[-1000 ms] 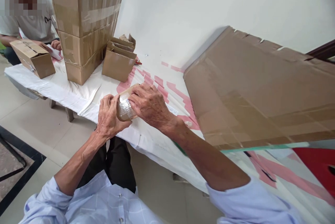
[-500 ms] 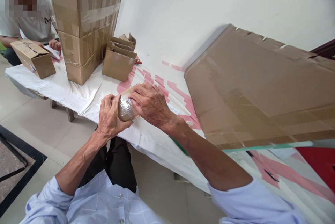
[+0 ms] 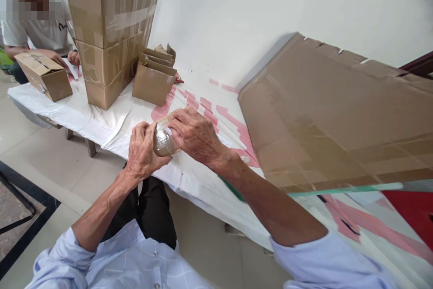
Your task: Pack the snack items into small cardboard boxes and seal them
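Observation:
A small cardboard box (image 3: 164,142), its upper face shiny with clear tape, is held between my hands above the table's front edge. My left hand (image 3: 144,149) wraps round its left side, thumb along the near edge. Over the box's right part, my right hand (image 3: 194,135) is closed with bent fingers. By those fingertips shows a small pale piece (image 3: 169,131), a label or tape end; I cannot tell which. The right palm hides the box's right side.
Taped cartons (image 3: 115,32) stand stacked behind on the white-covered table (image 3: 115,120), beside an open box (image 3: 154,81). A large cardboard sheet (image 3: 331,122) leans at right. At far left, a person (image 3: 43,38) handles white paper (image 3: 71,69) behind another carton (image 3: 50,79).
My hands and the small box have barely moved. A pale piece shows more clearly by my right fingertips. The person at far left has tilted the white paper more upright.

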Demonstrator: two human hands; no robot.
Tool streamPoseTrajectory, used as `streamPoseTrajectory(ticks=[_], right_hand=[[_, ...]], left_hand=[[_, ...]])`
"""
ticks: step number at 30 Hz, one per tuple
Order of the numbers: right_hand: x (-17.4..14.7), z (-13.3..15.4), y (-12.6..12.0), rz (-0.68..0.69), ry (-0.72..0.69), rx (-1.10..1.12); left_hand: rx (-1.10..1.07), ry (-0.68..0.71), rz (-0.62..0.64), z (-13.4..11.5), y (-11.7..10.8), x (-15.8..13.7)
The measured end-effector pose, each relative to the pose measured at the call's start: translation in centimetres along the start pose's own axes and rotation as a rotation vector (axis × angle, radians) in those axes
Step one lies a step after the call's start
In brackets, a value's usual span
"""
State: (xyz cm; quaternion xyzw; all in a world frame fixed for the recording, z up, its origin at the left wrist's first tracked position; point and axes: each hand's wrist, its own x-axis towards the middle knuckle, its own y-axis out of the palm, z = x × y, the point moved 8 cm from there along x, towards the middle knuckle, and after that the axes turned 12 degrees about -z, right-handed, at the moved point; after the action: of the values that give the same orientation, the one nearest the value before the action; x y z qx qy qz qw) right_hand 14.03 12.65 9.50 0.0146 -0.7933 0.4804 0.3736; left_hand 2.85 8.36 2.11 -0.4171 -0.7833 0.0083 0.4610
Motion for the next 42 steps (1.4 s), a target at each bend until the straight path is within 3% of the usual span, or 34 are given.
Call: streamPoseTrajectory(ticks=[31, 42], right_hand=[[-0.6, -0.9, -0.1, 0.001, -0.016, 0.046], [-1.1, -1.7, -0.6, -0.035, 0.057, 0.176]], left_hand=[[0.025, 0.045, 0.040, -1.1, 0.3, 0.2], [0.046, 0.061, 0.023, -0.8, 0.4, 0.2]])
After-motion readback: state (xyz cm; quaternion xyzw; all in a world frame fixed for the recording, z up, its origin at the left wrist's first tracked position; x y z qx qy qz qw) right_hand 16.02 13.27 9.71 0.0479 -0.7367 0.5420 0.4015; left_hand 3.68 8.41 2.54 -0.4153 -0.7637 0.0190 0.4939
